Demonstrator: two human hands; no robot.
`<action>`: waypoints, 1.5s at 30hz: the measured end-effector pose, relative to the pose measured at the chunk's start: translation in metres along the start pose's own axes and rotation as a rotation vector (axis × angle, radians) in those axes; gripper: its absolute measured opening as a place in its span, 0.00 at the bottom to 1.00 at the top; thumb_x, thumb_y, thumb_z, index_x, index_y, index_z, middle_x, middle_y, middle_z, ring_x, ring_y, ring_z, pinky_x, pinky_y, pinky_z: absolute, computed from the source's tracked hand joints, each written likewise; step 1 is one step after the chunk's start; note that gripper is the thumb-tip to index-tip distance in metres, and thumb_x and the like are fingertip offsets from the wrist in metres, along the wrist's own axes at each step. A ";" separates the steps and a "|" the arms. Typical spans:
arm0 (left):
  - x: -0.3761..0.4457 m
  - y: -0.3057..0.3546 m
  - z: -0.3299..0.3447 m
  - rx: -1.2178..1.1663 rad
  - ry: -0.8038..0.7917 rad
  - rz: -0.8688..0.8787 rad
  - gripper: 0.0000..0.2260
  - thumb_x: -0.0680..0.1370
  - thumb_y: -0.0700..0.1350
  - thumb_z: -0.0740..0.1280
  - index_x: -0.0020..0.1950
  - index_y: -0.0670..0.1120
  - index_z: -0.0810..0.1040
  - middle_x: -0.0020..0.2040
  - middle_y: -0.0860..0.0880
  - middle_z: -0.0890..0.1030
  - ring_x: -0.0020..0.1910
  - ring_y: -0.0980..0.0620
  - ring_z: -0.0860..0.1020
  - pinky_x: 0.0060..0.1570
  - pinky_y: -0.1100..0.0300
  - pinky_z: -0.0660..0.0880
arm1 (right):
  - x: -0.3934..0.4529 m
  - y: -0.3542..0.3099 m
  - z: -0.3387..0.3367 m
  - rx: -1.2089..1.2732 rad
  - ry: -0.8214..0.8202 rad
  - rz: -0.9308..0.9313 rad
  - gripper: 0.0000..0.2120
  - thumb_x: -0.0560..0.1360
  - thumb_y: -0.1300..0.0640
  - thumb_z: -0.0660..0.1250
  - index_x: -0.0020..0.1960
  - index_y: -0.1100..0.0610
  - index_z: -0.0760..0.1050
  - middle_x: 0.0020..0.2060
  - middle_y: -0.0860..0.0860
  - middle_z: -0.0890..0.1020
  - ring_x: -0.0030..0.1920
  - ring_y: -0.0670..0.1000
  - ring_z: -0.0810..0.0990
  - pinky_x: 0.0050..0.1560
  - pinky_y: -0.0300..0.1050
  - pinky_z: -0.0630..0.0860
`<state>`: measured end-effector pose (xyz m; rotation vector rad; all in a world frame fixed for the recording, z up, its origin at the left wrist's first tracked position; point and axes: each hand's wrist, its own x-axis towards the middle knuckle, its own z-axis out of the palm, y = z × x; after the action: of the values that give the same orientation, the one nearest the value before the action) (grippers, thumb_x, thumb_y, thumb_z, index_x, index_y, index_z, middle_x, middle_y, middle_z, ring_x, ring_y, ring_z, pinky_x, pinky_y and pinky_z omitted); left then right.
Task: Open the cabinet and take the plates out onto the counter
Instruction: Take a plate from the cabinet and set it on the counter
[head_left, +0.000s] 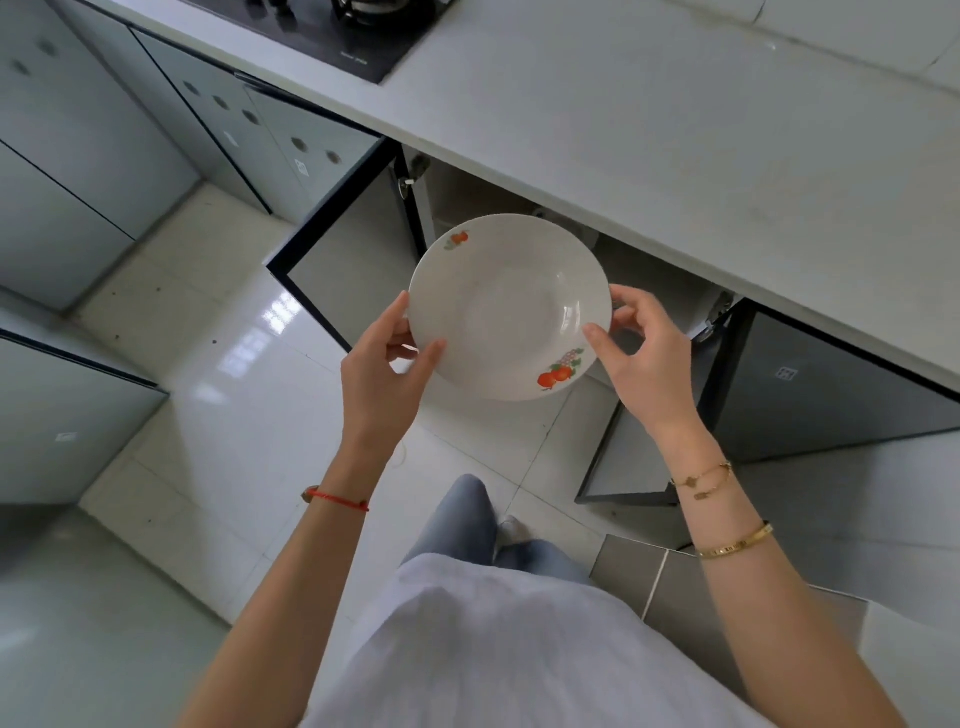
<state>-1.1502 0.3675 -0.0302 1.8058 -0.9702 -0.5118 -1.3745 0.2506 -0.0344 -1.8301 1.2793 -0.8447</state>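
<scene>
**Below the counter edge, one plate held in both hands**

Below the counter (649, 135), a white plate (506, 306) with fruit prints on its rim hangs in the air in front of the open cabinet (519, 208), between its two swung-out doors. The left hand (382, 379) grasps the plate's left rim, thumb on top; the right hand (647, 358) pinches the right rim. The plate sits roughly level and touches nothing else. By my reading, the carrying step is under way: the plate is out of the cabinet, not yet on the counter. The next move calls for raising it clear of the counter's near edge and setting it flat on the bare white surface, right of the stove (322, 31). Whether more plates wait inside cannot be seen.
</scene>
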 end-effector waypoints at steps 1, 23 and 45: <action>0.008 0.000 0.001 -0.003 0.002 0.001 0.26 0.75 0.41 0.73 0.72 0.43 0.71 0.52 0.48 0.82 0.44 0.55 0.78 0.49 0.74 0.75 | 0.008 -0.001 0.002 0.002 -0.002 -0.002 0.19 0.74 0.54 0.71 0.63 0.57 0.74 0.50 0.51 0.82 0.50 0.48 0.80 0.51 0.24 0.71; 0.376 -0.013 0.010 -0.004 -0.138 0.075 0.26 0.75 0.41 0.72 0.71 0.49 0.72 0.51 0.53 0.82 0.45 0.61 0.80 0.49 0.73 0.76 | 0.311 -0.037 0.119 -0.036 0.210 0.062 0.19 0.74 0.54 0.71 0.64 0.53 0.73 0.42 0.48 0.81 0.46 0.43 0.78 0.53 0.23 0.69; 0.627 0.002 0.160 -0.039 -0.327 0.116 0.25 0.74 0.43 0.73 0.70 0.48 0.73 0.48 0.54 0.83 0.46 0.56 0.82 0.47 0.75 0.74 | 0.545 0.027 0.101 -0.026 0.372 0.195 0.18 0.73 0.56 0.72 0.62 0.53 0.75 0.40 0.48 0.80 0.47 0.42 0.78 0.53 0.22 0.66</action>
<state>-0.8933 -0.2267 -0.0470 1.6488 -1.2694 -0.7629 -1.1460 -0.2546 -0.0540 -1.5806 1.6755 -1.0972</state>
